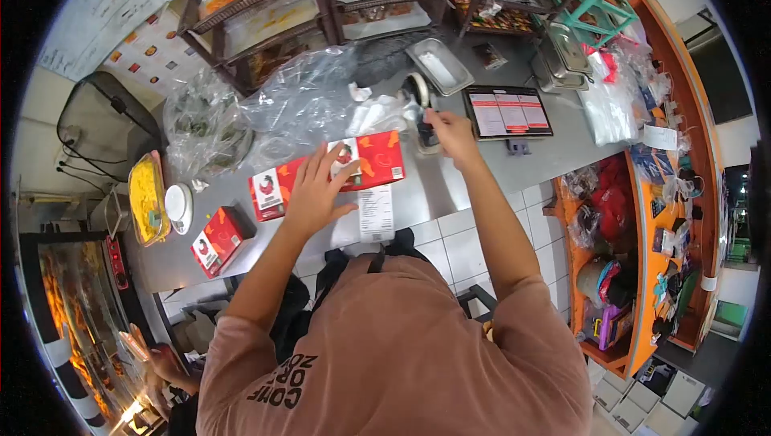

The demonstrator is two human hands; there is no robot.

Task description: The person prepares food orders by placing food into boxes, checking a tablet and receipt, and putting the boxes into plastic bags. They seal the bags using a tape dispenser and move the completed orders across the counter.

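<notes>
- While the left hand (315, 189) lies palm down over 2 red boxes on the steel table (405, 205), its fingers are spread, and none of them is pinching.
- The left box (270, 193) and the right box (377, 161) are side by side in front of the person; the hand covers the place where they meet.
- The right hand (455, 137) is just beyond the right box, with its fingers curled around a dark object (426, 129); how firmly they press, I cannot tell.
- Just beyond this hand is a round roll (415, 89); whether it is joined to the dark object, I cannot tell.
- A printed receipt (375, 215) extends from the right box toward the person.
- 1 smaller red box (215, 242) is apart at the left, near the table edge.
- Beyond the boxes lie clear plastic bags (301, 95) and crumpled white paper (373, 117).
- To the right of the right hand are a tablet (510, 112) and a metal tray (440, 67).
- At the lower left, another person's hand (165, 368) is visible.
</notes>
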